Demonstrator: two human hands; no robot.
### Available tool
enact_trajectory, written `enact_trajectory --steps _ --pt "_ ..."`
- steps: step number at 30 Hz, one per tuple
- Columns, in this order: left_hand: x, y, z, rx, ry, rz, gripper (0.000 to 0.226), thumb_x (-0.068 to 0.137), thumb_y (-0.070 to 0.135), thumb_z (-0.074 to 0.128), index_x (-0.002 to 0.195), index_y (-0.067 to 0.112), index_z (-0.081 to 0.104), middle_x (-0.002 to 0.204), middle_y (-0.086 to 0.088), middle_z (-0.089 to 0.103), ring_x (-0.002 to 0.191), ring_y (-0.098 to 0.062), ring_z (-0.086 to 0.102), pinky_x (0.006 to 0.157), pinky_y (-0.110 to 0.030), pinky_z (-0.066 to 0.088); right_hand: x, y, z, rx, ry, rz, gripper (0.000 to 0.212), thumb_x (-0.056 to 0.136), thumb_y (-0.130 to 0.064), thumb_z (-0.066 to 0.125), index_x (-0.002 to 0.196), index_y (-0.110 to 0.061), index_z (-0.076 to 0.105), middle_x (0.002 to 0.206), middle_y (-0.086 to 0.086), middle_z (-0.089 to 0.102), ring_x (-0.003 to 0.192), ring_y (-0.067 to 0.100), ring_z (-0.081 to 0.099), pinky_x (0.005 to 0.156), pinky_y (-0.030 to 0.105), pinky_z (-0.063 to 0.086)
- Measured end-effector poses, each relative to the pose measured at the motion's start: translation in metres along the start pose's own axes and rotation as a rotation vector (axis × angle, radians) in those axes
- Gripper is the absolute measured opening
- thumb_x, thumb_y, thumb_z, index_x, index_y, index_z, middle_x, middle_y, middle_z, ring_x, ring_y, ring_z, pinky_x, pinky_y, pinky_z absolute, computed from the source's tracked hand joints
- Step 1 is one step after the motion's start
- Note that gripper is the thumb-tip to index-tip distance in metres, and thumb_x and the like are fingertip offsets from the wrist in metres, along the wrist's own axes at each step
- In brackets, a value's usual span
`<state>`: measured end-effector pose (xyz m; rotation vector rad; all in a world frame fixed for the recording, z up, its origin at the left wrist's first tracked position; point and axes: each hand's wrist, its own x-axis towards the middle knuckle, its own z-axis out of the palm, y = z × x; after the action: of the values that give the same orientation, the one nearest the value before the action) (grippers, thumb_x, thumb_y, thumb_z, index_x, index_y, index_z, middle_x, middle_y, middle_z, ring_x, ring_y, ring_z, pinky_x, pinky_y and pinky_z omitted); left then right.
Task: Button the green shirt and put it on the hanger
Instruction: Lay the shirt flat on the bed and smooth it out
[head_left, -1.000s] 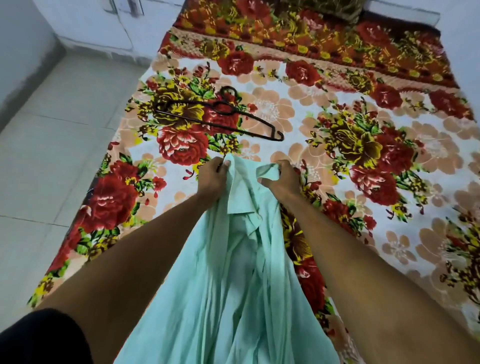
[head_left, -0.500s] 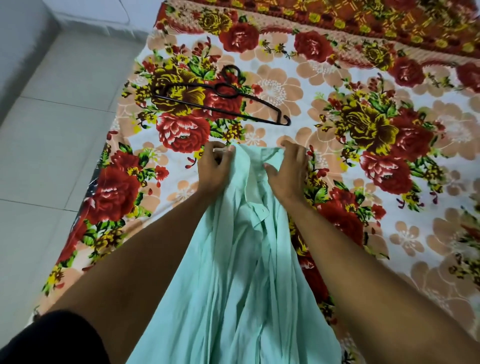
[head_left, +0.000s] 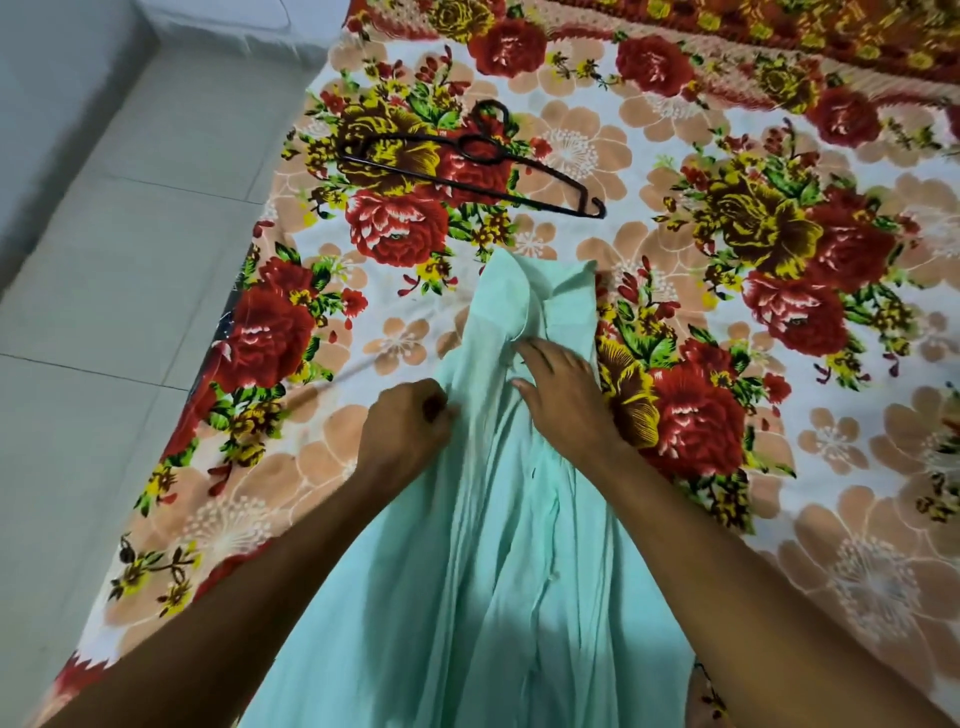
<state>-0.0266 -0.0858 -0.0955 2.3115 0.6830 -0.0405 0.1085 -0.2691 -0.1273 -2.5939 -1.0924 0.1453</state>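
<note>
the green shirt (head_left: 498, 545) lies bunched lengthwise on the floral bed (head_left: 857, 467), collar end toward the hanger (head_left: 470, 156), which rests flat just beyond it, apart. left hand (head_left: 402, 434) has its fingers clenched, pinching the shirt's left edge. right hand (head_left: 566, 395) rests on the cloth, fingers released and fairly straight, below the collar.

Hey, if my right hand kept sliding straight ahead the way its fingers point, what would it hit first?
The right hand points up the green shirt, so it would probably meet the bunched collar first. The hanger lies farther on, left of that line.
</note>
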Motion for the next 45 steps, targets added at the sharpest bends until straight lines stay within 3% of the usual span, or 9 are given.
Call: enact_trajectory --steps 9,14,19,25,31,33,37,40,45 --pt "0.009 -0.009 -0.047 -0.128 0.169 -0.249 0.013 0.086 0.022 0.069 0.079 0.012 0.068 0.076 -0.011 0.072 0.068 -0.032 0.067 0.062 -0.042 0.057 0.020 -0.019 -0.017 0.058 -0.161 0.191 0.041 0.099 -0.020 0.063 0.138 -0.006 0.055 0.132 0.014 0.063 0.125 0.034 0.056 0.104 0.045 0.046" --pt "-0.033 0.020 -0.021 0.106 0.027 -0.180 0.057 0.085 0.065 0.067 0.113 0.017 0.056 0.103 0.002 0.058 0.093 -0.024 0.060 0.071 -0.034 0.047 0.023 -0.036 -0.027 -0.014 -0.244 0.268 0.051 0.096 -0.029 0.068 0.139 -0.006 0.053 0.138 0.013 0.058 0.129 0.033 0.054 0.107 0.042 0.043" --pt "-0.030 0.010 -0.020 0.006 0.032 -0.208 0.014 0.091 0.029 0.068 0.088 0.017 0.063 0.088 -0.005 0.066 0.090 -0.032 0.066 0.068 -0.031 0.042 0.020 -0.039 -0.025 -0.090 -0.308 0.252 0.070 0.093 -0.041 0.070 0.147 -0.006 0.044 0.149 0.013 0.050 0.137 0.032 0.049 0.112 0.044 0.041" --pt "0.004 -0.010 -0.059 -0.230 0.240 -0.394 0.018 0.093 0.023 0.066 0.093 0.006 0.071 0.090 -0.011 0.072 0.087 -0.031 0.069 0.070 -0.032 0.048 0.024 -0.040 -0.025 -0.230 -0.368 0.225 0.086 0.093 -0.061 0.061 0.154 -0.006 0.034 0.160 0.013 0.038 0.147 0.030 0.038 0.120 0.049 0.031" --pt "-0.035 0.000 -0.046 -0.014 0.004 -0.314 0.056 0.085 0.066 0.068 0.101 0.012 0.065 0.094 -0.007 0.067 0.086 -0.027 0.062 0.072 -0.035 0.051 0.022 -0.048 -0.025 -0.379 -0.460 0.189 0.113 0.084 -0.084 0.046 0.158 -0.001 0.022 0.165 0.017 0.027 0.152 0.030 0.028 0.122 0.055 0.023" --pt "-0.058 -0.008 -0.045 0.086 -0.129 -0.292 0.042 0.081 0.054 0.078 0.087 0.014 0.068 0.089 -0.006 0.071 0.074 -0.021 0.061 0.060 -0.029 0.047 0.020 -0.054 -0.024 -0.418 -0.485 0.227 0.115 0.085 -0.086 0.041 0.159 -0.001 0.018 0.167 0.018 0.022 0.154 0.031 0.024 0.122 0.055 0.019" --pt "-0.069 -0.035 -0.058 -0.039 -0.052 -0.279 0.014 0.092 0.028 0.066 0.085 0.016 0.066 0.099 -0.014 0.073 0.087 -0.033 0.068 0.073 -0.035 0.056 -0.008 -0.086 -0.021 -0.460 -0.207 0.199 0.064 0.092 -0.055 0.065 0.131 -0.004 0.059 0.134 0.017 0.055 0.127 0.034 0.050 0.109 0.046 0.037" --pt "-0.067 -0.049 -0.081 -0.480 0.068 -0.412 0.022 0.102 0.022 0.054 0.119 0.014 0.066 0.104 -0.014 0.069 0.090 -0.033 0.067 0.078 -0.045 0.061 -0.046 -0.128 -0.010 -0.246 -0.008 -0.068 0.013 0.087 -0.012 0.068 0.097 -0.006 0.070 0.101 0.014 0.065 0.097 0.035 0.063 0.082 0.041 0.050" --pt "-0.100 -0.069 -0.098 -0.418 -0.176 -0.437 0.040 0.083 0.045 0.081 0.097 0.009 0.074 0.090 -0.008 0.075 0.082 -0.029 0.073 0.064 -0.033 0.059 -0.080 -0.149 0.005 -0.040 -0.295 -0.118 0.033 0.096 -0.025 0.063 0.122 -0.005 0.065 0.123 0.017 0.060 0.112 0.037 0.058 0.094 0.045 0.046"
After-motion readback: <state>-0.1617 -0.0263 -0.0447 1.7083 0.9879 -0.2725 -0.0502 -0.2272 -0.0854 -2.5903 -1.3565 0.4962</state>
